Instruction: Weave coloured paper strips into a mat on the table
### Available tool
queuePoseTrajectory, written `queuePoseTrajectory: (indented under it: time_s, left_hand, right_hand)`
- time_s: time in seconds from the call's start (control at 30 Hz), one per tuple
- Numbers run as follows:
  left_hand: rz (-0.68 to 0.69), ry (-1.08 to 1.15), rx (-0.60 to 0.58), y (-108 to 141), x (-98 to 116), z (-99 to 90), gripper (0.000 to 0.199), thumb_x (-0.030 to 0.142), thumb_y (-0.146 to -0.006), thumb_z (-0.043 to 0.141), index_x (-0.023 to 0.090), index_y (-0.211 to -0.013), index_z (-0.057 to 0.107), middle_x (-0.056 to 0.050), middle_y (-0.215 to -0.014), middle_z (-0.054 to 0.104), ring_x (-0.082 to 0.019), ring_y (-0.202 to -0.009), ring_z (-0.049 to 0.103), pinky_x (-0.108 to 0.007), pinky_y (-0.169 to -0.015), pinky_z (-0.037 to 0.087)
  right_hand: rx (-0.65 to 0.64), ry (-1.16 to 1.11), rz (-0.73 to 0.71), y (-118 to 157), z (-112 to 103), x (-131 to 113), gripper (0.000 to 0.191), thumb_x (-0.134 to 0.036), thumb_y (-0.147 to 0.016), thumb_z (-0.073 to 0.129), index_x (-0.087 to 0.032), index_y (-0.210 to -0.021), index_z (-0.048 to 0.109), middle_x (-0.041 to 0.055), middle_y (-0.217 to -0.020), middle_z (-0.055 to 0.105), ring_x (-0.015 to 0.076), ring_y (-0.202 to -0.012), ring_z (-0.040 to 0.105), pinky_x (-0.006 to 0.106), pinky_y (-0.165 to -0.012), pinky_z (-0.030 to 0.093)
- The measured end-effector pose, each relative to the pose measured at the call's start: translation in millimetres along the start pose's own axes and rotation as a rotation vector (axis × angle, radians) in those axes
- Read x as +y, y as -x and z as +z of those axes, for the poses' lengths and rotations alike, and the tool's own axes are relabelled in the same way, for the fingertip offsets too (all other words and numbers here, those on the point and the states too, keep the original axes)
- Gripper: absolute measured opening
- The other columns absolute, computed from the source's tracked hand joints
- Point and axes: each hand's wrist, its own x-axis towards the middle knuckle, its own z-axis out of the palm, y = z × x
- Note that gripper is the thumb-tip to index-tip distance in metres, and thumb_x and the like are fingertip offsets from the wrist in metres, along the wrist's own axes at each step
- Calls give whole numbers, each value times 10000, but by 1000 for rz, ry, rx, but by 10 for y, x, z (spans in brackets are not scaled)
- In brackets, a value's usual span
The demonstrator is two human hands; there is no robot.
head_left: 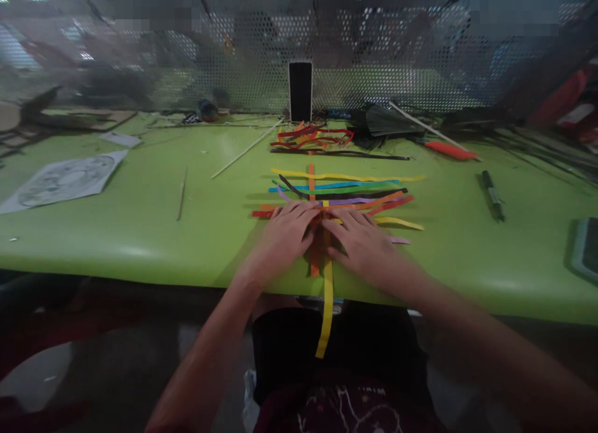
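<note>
Several coloured strips lie side by side across the green table, crossed by an upright orange strip [314, 263] and a long yellow strip [328, 296]. The yellow one hangs over the table's front edge. My left hand [293, 226] is on the left of the crossing, fingers bent and tips pressed together on the strips, near the red strip's end [262, 214]. From the right, my right hand [362, 235] meets it, its thumb and fingertips closed at the yellow strip. Beyond the hands run a blue strip [280, 189] and a black strip [380, 195]. Fingers cover the crossing itself.
A phone [300, 91] stands against the perforated metal screen, behind a pile of loose strips [313, 136]. To the right are an orange-handled tool [451, 150] and a dark pen [493, 196]. On the left lie a thin stick [182, 195] and a printed paper [65, 180].
</note>
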Motion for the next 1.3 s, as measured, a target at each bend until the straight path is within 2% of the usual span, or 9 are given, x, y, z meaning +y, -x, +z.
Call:
queuePoseTrajectory:
  time_s: [0.27,0.5,0.63,0.87,1.1,1.3]
  left_hand:
    - [14,17,4,3,-44,40,368,195,-1035,469,171,-1388,568,-82,-1483,574,-258,-1374,487,-506,-1171,389]
    - [3,13,-3,2,-21,20,378,168,-1009,498,170,-1380,571,-86,-1480,576,-263,-1378,487,-511,-1167,395]
    - [10,-2,11,1,-13,18,320,207,-1026,498,182,-1328,601,-85,-1466,587,-263,-1369,497,-507,-1154,405]
    - [-4,-16,-1,-5,6,11,323,217,-1032,500,169,-1337,594,-92,-1470,584,-267,-1369,499,-507,-1157,401]
    - [-1,-26,-4,-6,18,-3,325,228,-1040,502,171,-1347,593,-84,-1470,587,-262,-1370,501,-499,-1153,402]
    - [21,-38,-6,-20,11,-20,317,231,-1044,493,187,-1341,595,-74,-1470,583,-260,-1365,501,-498,-1150,402]
  right_hand:
    - [-25,53,4,-22,-26,31,437,-318,-960,619,-155,-1364,585,150,-1376,605,355,-1282,498,529,-1081,408]
    - [-12,83,-14,-50,7,100,456,-311,-952,617,-125,-1367,584,165,-1359,620,353,-1283,518,532,-1107,400]
    - [-3,81,-26,-69,21,141,533,-342,-946,619,-92,-1411,551,190,-1425,587,355,-1340,490,546,-1151,375]
    - [-90,109,-66,-155,-37,192,571,-393,-970,579,-84,-1447,532,184,-1496,551,348,-1390,474,555,-1179,342]
    - [-53,120,-36,-153,-25,215,547,-378,-968,575,-56,-1409,560,199,-1449,586,352,-1347,498,550,-1136,379]
    - [-39,111,-28,-145,-7,252,491,-360,-984,546,-100,-1400,563,188,-1392,605,359,-1280,533,541,-1059,441]
